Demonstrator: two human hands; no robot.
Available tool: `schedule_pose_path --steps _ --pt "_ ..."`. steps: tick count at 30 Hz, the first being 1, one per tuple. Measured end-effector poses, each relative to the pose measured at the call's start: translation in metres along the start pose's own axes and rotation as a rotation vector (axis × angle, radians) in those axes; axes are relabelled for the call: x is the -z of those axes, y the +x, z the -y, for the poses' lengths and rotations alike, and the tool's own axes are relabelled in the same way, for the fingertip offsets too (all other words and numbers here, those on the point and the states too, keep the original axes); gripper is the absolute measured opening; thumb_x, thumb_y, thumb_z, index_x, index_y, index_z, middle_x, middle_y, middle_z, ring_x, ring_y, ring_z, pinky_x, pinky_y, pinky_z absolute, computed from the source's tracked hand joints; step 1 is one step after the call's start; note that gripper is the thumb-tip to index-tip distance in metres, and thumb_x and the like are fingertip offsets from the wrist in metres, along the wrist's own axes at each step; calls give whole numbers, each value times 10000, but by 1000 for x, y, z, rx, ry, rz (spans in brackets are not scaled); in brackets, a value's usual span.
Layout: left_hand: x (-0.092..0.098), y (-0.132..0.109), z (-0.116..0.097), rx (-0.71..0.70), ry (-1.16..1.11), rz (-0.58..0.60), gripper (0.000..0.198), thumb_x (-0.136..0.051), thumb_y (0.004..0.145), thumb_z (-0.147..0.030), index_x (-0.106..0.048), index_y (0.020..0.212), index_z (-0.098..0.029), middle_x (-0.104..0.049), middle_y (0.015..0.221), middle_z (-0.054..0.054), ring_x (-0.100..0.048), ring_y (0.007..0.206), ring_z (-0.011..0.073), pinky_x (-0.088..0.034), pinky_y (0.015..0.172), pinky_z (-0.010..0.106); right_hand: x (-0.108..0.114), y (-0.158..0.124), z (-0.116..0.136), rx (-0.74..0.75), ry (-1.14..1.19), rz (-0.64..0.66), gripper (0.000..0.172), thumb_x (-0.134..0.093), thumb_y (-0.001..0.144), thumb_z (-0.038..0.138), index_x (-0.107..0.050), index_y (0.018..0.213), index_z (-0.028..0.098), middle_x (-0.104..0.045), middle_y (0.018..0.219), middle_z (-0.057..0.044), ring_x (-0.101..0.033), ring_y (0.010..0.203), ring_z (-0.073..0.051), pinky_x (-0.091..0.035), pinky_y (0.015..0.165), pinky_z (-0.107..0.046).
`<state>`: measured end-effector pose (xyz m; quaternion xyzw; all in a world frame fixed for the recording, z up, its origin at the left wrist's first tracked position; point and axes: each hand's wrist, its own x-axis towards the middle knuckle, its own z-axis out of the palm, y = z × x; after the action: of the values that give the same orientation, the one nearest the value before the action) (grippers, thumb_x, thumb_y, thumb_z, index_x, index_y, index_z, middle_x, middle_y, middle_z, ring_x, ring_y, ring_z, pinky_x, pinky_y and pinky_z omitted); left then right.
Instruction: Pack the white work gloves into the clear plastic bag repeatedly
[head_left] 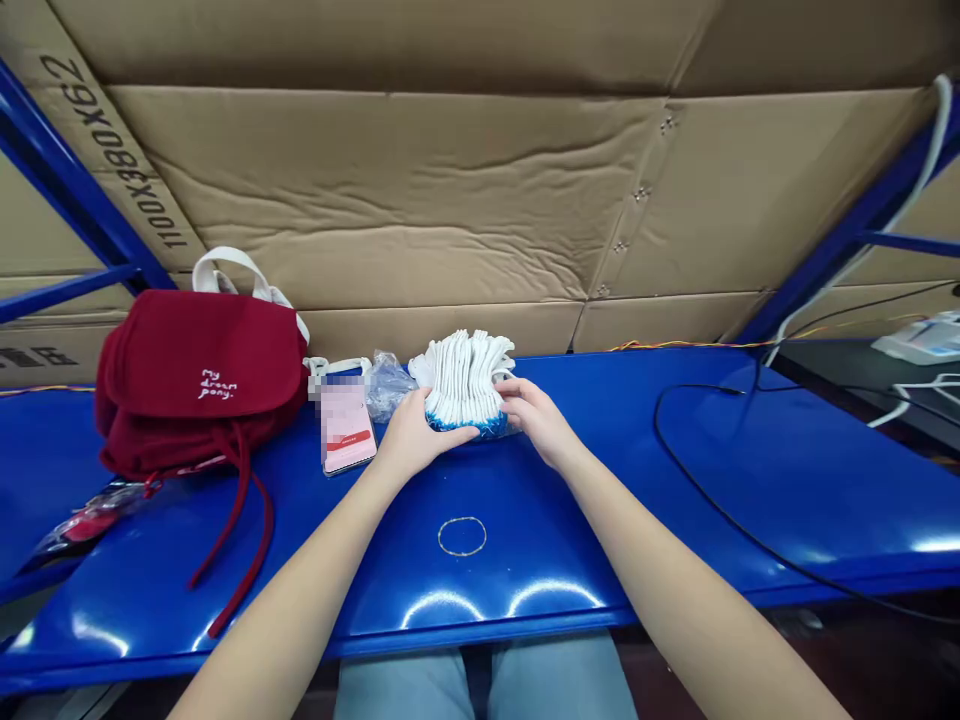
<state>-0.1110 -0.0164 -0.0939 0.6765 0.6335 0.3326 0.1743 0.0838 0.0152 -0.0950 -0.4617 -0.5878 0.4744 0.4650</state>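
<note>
A bundle of white knitted gloves (466,375) with blue cuff edges stands on the blue surface in front of me, its layers pressed side by side. My left hand (420,430) grips the left end, the thumb lying along the blue front edge. At the opposite end, the curled fingers of my right hand (541,420) press against the bundle. Just left of the gloves lies a crumpled clear plastic bag (388,385). Nearer to me, a thin pale loop (462,537) rests flat on the surface; its material is hard to make out.
A dark red backpack (202,370) with hanging straps sits at left, beside a phone (349,425) with a pink screen. Cardboard (390,190) walls the back. On the right, a black cable (705,490) curves across the blue shelf (600,545) over its front edge.
</note>
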Motion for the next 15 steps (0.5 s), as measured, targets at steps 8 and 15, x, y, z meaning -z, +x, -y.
schedule_pose_path --steps 8,15 --pt "-10 -2 11 -149 7 -64 976 -703 634 -580 -270 1399 -156 -417 1367 184 -384 1285 358 -358 1040 486 13 -8 -3 -60 77 105 221 -572 723 332 -650 881 199 -666 934 -32 -625 895 -184 -507 814 -361" --pt "-8 -3 22 -195 -6 -52 856 -671 700 -527 -303 1381 -164 -441 1355 158 -395 1288 313 -354 1055 460 7 -9 -17 9 -71 -5 312 -668 680 456 -572 813 191 -623 791 3 -601 714 -145 -504 722 -329"
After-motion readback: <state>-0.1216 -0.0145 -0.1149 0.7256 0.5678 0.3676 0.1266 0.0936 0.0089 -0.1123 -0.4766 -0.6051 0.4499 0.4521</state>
